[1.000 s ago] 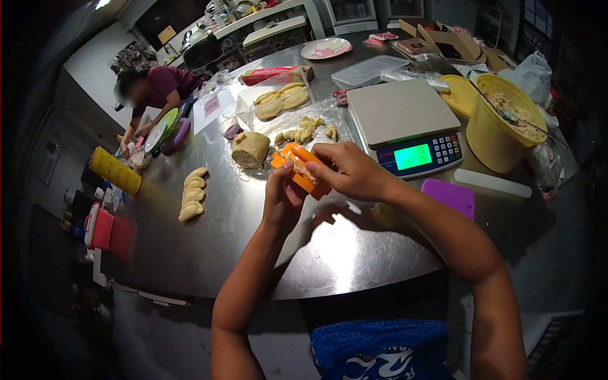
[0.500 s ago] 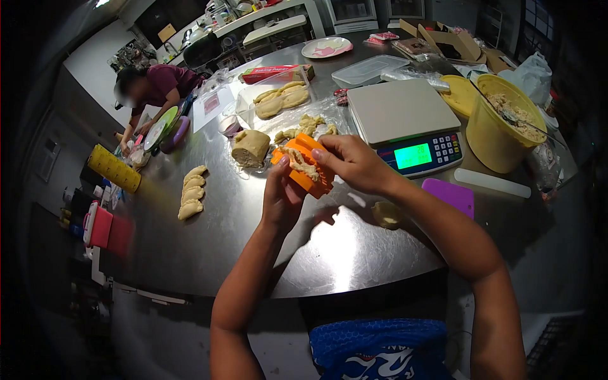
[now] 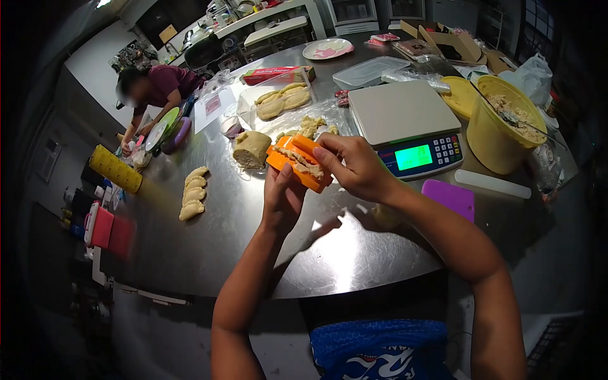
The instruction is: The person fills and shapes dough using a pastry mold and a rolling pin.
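Above the steel table, both hands hold an orange dumpling mould, folded nearly together with a ragged strip of pale dough along its seam. My left hand grips it from below and the left, thumb by the dough. My right hand is closed on its right side, thumb on the top edge. Just behind the mould lie a thick dough log and some dough scraps. Several crimped, filled-looking half-moon pastries rest in a row to the left. A small dough piece sits under my right forearm.
A digital scale stands behind my right hand, with a purple scraper and white rolling pin nearby. Farther right is a yellow tub of filling. A clear container holds pastries. Another person works at the far left.
The mould has tilted slightly, and its dough strip now lies more along the seam. My left thumb has moved a little lower. The pastries and scale stay put.
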Demonstrator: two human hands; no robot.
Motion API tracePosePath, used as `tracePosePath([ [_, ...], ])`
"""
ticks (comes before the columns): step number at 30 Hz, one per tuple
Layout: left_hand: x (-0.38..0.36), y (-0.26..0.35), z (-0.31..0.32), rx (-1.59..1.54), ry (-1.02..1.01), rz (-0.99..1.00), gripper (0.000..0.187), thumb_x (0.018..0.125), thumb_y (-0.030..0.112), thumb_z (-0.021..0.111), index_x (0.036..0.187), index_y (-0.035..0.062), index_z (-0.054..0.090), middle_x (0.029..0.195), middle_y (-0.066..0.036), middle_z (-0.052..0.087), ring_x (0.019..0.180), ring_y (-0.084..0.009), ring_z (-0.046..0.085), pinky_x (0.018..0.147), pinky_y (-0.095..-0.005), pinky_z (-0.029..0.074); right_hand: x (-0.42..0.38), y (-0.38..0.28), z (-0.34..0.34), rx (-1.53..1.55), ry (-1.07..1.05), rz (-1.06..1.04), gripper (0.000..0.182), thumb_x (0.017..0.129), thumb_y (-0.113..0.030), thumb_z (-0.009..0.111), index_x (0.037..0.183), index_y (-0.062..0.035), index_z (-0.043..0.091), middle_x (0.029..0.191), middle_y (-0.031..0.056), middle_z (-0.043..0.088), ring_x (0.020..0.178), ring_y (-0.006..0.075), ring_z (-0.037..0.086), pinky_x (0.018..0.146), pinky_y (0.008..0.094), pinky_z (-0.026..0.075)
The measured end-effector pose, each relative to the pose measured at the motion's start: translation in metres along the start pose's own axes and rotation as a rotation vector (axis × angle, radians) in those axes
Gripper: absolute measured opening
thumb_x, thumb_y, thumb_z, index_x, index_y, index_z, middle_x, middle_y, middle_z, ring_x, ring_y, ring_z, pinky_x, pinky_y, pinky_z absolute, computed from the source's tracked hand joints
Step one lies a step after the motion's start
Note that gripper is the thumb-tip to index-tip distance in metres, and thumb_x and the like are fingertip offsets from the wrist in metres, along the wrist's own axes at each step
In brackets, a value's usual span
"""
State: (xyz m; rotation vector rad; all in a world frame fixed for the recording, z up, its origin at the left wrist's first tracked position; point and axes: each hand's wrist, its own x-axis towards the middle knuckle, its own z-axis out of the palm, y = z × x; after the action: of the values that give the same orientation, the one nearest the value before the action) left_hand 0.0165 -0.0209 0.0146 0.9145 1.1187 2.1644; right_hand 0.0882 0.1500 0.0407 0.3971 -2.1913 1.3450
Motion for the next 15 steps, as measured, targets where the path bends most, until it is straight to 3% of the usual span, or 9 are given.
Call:
tracePosePath([
  [5,-0.001,0.001,0.000,-0.044,0.023,-0.015,0.065,0.095,0.038,0.052,0.144,0.0023,0.028,0.141,-0.015,0.042,0.132,-0.0268,0.043,0.113,-0.0436,0.032,0.002,-0.001,-0.002,-0.055,0.063,-0.076,0.027,0.098,-0.020,0.052,0.086,0.0025,0.060,0.066,0.0091,0.062,0.059,0.0137,0.064,0.054,0.0269,0.047],
  [8,0.000,-0.001,0.001,-0.134,0.060,-0.013,0.065,0.091,0.029,0.061,0.140,0.0026,0.028,0.133,-0.014,0.045,0.125,-0.0250,0.049,0.107,-0.0421,0.040,-0.001,-0.001,0.003,-0.020,0.063,-0.079,0.026,0.098,-0.019,0.053,0.086,0.0026,0.060,0.065,0.0101,0.061,0.058,0.0149,0.062,0.054,0.0278,0.046],
  [10,0.000,-0.006,-0.004,-0.031,0.056,0.035,0.064,0.097,0.043,0.050,0.143,0.0031,0.030,0.140,-0.015,0.043,0.131,-0.0277,0.044,0.113,-0.0450,0.032,-0.003,-0.005,0.006,-0.057,0.067,-0.068,0.025,0.097,-0.020,0.054,0.088,0.0026,0.061,0.066,0.0107,0.061,0.059,0.0170,0.062,0.056,0.0288,0.047],
  [15,-0.002,-0.009,-0.005,0.037,0.046,0.088,0.075,0.091,0.053,0.055,0.141,0.0027,0.031,0.138,-0.013,0.045,0.129,-0.0260,0.046,0.111,-0.0435,0.035,-0.006,-0.015,0.002,-0.209,0.030,-0.137,0.027,0.087,-0.023,0.066,0.095,0.0027,0.060,0.073,0.0137,0.061,0.067,0.0251,0.064,0.065,0.0330,0.050],
])
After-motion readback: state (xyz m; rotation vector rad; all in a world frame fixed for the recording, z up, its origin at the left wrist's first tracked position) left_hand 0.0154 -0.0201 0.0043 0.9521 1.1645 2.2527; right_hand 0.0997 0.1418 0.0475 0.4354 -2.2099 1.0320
